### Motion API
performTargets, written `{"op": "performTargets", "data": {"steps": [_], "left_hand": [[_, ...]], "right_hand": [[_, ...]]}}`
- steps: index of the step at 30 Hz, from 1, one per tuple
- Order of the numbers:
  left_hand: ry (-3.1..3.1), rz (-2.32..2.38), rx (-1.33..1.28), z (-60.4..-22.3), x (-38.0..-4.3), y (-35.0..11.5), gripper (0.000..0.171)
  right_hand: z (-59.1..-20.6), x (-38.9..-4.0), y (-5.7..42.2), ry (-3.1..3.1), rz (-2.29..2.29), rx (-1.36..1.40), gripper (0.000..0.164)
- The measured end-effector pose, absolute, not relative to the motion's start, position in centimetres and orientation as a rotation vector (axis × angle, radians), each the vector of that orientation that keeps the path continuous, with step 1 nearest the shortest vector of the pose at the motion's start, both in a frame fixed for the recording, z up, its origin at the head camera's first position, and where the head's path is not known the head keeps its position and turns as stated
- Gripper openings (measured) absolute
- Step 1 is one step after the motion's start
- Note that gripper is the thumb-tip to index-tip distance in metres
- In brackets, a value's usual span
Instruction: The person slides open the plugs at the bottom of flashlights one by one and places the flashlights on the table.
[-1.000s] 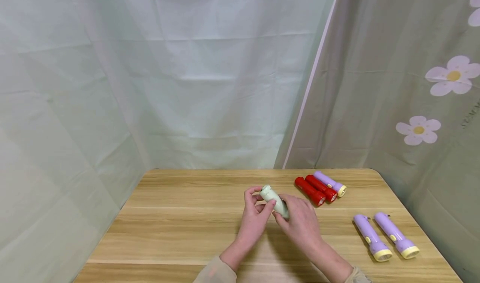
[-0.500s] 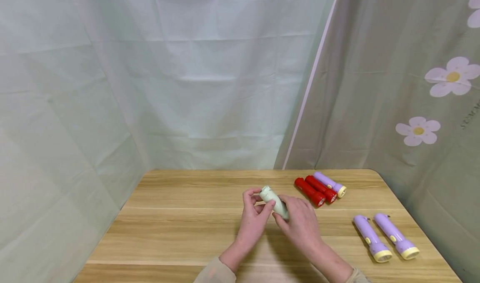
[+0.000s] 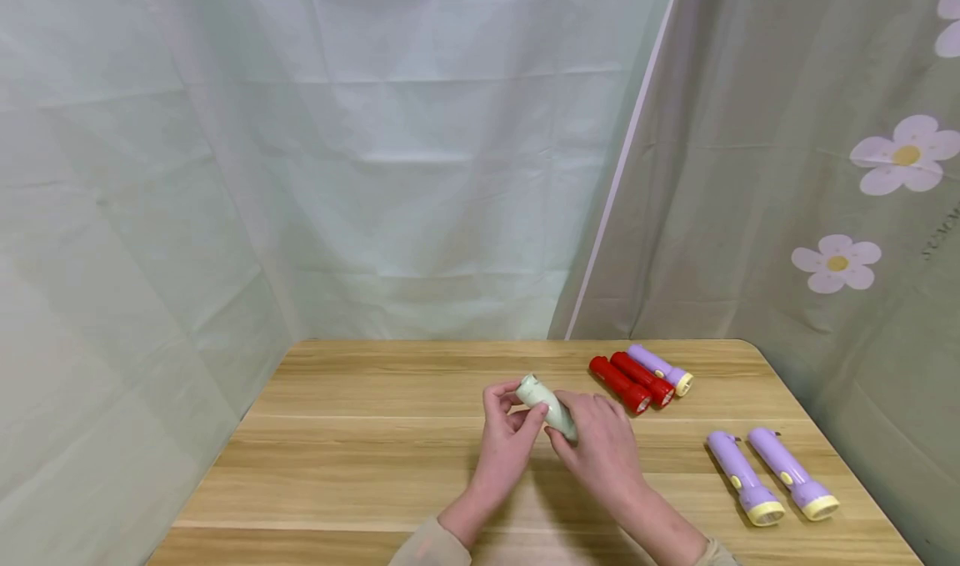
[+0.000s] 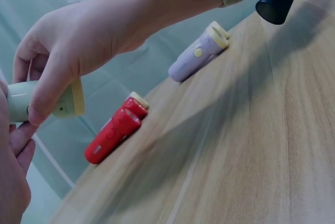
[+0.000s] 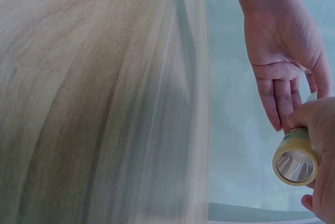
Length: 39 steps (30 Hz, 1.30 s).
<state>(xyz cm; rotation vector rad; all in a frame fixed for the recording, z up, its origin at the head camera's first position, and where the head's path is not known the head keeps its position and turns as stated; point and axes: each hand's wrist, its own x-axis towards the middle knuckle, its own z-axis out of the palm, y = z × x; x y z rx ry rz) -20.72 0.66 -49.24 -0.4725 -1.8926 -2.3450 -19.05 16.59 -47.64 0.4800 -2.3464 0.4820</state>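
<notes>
Held in the air over the table is a pale green flashlight (image 3: 557, 413), tilted with its tail end up and to the left. My left hand (image 3: 504, 449) pinches it near the tail, thumb on the near side. Around the head end, the fingers of my right hand (image 3: 606, 449) grip it and cover much of that part in the head view. The right wrist view shows the flashlight's yellow-rimmed lens (image 5: 296, 167) and silver reflector. In the left wrist view, a yellow ring (image 4: 78, 97) shows beyond my right thumb.
Two red flashlights (image 3: 619, 384) lie beside a purple flashlight (image 3: 660, 368) at the back right of the wooden table (image 3: 360, 449). Nearer, on the right, lie two more purple flashlights (image 3: 738, 470). Curtains (image 3: 450, 174) hang behind the table.
The green flashlight's tail end has shifted slightly left and down, along with the left hand's fingers. The right hand stays nearly still, and the flashlights on the table have not moved.
</notes>
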Motion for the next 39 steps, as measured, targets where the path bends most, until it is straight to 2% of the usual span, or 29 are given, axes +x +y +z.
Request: {"op": "performTargets", "data": {"steps": [39], "left_hand": [[-1.813,-2.362,-0.45,-49.78,-20.32,0.42,0.047]], "right_hand": [[-47.45,-18.72,16.7,-2.235,0.387,0.616,0.055]]}}
